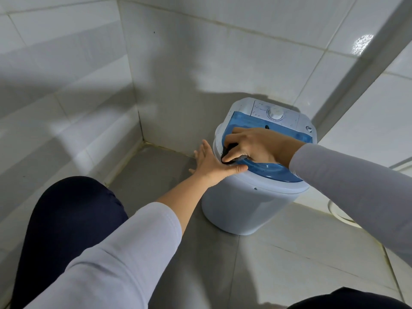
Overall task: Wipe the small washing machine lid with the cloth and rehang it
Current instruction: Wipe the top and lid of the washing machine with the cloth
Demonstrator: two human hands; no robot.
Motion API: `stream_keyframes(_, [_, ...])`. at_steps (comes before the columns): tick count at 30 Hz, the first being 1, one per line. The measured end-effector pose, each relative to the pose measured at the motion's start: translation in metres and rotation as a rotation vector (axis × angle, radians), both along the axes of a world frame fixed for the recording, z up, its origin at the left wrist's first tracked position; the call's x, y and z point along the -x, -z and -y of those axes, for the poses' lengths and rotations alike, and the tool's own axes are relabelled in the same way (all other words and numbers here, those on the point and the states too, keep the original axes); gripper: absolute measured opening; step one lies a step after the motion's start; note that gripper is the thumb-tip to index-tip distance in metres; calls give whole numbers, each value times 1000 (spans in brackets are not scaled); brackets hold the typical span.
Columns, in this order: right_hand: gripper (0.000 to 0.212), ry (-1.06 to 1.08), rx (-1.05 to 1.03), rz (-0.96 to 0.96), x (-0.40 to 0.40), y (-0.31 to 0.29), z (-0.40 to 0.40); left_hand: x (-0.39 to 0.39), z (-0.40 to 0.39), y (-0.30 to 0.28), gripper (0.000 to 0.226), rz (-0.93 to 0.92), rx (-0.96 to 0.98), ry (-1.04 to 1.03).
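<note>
The dark cloth (228, 152) is bunched under the curled fingers (231, 141) of the right hand (252, 146) at the left edge of the blue lid (267, 130) of the mini washing machine (245, 208), which stands on the floor (156, 166) near the tiled corner. The left hand (211, 166) is laid against the machine's left side, fingers spread. Risks noted: the light machine could be shifted if the bracing slips, the timer dial (275, 113) could be knocked, and no hanging point is seen.

washing machine (249, 206): we see a small white tub upright on the grey floor, in the tiled corner
lid (267, 169): translucent blue, closed
cloth (228, 151): dark, bunched, pressed on the lid's left edge
</note>
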State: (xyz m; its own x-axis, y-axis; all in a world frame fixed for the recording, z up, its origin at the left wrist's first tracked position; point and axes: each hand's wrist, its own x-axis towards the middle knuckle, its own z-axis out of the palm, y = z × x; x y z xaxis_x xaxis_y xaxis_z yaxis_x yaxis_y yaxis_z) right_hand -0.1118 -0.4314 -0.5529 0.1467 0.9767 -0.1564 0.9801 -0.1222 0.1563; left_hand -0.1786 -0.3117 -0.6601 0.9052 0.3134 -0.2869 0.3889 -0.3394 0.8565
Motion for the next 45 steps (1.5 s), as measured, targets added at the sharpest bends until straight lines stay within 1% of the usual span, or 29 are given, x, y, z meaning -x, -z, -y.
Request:
stream_keyframes(7, [51,54,-40,21,-13,7,-12,-1,0,2,145,-10,-24,28])
stream_keyframes(14, [48,122,-53,72,-23,10,-26,-2,-2,0,143,-36,-76,71])
stream_keyframes(19, [35,186,-67,92,-29,10,-33,-1,-2,-2,143,-43,-73,77])
stream_keyframes(24, [36,280,-61,141,-38,10,-40,1,-2,-6,142,-48,-79,89])
stream_keyframes(28, [37,349,-61,115,-44,8,-46,0,-4,-8,141,-49,-108,108])
stream_keyframes(30, [43,409,-102,56,-48,4,-46,-2,-7,-11,139,-25,-123,133])
stream_keyframes(32, [46,504,-211,0,-54,-3,-43,-7,-15,-15,138,3,-108,139])
stream_keyframes(33, [47,545,-261,-11,-59,-8,-41,-10,-20,-18,137,17,-100,134])
stream_keyframes(35, [48,591,-290,-5,-65,-18,-40,-18,-32,-24,134,40,-103,119])
stream_keyframes(39, [50,544,-256,-28,-64,-28,-45,-40,-54,-31,133,48,-152,83])
stream_keyframes(45, [44,432,-84,-64,-59,-15,-53,-65,-71,-33,134,29,-231,138])
